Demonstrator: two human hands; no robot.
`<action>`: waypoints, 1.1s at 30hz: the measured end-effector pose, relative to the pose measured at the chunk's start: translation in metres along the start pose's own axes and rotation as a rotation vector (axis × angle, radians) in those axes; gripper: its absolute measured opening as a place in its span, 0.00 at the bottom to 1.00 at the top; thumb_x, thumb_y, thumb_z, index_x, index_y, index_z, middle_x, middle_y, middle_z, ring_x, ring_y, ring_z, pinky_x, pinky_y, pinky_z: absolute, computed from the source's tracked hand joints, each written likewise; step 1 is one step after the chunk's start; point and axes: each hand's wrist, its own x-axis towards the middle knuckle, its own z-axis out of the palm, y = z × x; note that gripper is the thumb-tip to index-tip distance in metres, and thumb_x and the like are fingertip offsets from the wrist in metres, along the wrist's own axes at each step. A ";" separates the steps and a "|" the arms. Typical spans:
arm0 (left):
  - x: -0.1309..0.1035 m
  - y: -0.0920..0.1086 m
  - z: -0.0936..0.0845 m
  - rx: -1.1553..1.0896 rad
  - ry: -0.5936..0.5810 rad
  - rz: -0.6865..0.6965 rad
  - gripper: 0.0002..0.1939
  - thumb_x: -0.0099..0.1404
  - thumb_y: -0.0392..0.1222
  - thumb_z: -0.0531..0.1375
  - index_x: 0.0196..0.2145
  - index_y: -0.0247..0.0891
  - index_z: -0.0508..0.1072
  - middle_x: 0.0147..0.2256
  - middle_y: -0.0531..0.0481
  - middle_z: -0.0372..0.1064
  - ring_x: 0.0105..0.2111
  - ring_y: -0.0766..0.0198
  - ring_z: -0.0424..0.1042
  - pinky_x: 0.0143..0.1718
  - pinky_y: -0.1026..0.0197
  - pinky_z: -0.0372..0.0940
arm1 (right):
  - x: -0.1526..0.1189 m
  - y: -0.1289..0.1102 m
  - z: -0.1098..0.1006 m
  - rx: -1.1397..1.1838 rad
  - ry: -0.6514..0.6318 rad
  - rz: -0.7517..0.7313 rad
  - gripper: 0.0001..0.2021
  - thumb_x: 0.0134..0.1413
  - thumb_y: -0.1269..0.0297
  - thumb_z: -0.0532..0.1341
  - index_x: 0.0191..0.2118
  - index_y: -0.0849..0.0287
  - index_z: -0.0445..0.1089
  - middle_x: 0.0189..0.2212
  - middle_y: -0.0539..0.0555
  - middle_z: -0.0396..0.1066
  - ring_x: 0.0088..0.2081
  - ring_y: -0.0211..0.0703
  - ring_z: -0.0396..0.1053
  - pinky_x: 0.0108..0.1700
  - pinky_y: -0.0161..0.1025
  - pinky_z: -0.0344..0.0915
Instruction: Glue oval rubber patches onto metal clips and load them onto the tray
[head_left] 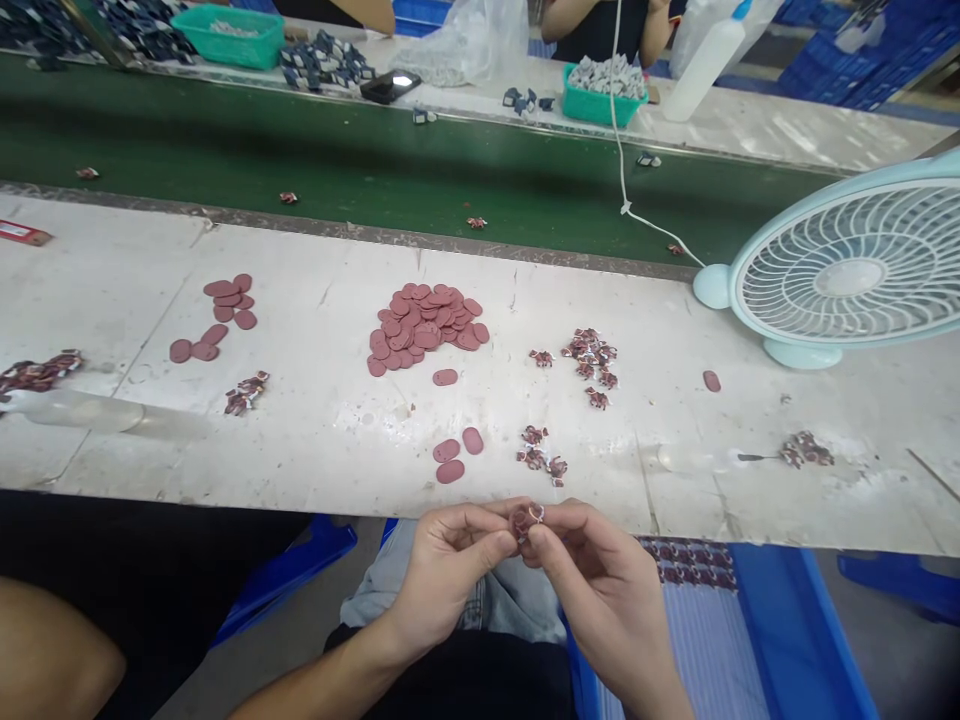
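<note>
Just past the table's near edge, both hands meet over one small brown-and-white figure (527, 518). My left hand (457, 565) pinches it from the left with thumb and forefinger. From the right, my right hand (600, 585) grips the same figure between thumb and fingers. A reddish part seems to be pressed against the figure, partly hidden by the fingertips. On the table beyond lie a few loose reddish ovals (450, 471) and small brown figures (557, 468). Farther back are a large pile of ovals (426, 335) and a cluster of figures (589, 350).
A light-blue fan (847, 275) stands at the right. A green conveyor belt (360, 150) runs behind the table (315, 300). Clear bottles (82, 410) lie left and right. A blue crate (787, 620) holds rows of figures at lower right. Other people are nearby.
</note>
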 end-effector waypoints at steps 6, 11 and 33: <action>-0.001 0.001 0.003 0.018 -0.014 0.007 0.01 0.60 0.35 0.69 0.31 0.39 0.81 0.44 0.45 0.81 0.50 0.51 0.77 0.54 0.51 0.69 | -0.001 -0.001 -0.003 0.064 0.008 0.015 0.05 0.60 0.63 0.64 0.41 0.55 0.75 0.38 0.54 0.79 0.36 0.42 0.78 0.39 0.37 0.77; 0.001 0.000 0.007 0.065 -0.063 0.028 0.02 0.61 0.35 0.67 0.31 0.39 0.80 0.47 0.44 0.80 0.50 0.51 0.76 0.54 0.51 0.69 | -0.005 0.000 -0.002 0.144 0.064 0.033 0.06 0.59 0.61 0.65 0.42 0.55 0.76 0.38 0.53 0.80 0.35 0.40 0.78 0.37 0.35 0.77; 0.025 0.017 0.000 0.859 -0.028 0.678 0.05 0.58 0.30 0.66 0.31 0.38 0.80 0.32 0.50 0.79 0.34 0.56 0.79 0.38 0.53 0.77 | -0.143 0.257 -0.129 -0.483 0.654 0.431 0.14 0.63 0.55 0.61 0.46 0.62 0.72 0.43 0.55 0.75 0.44 0.44 0.74 0.47 0.48 0.73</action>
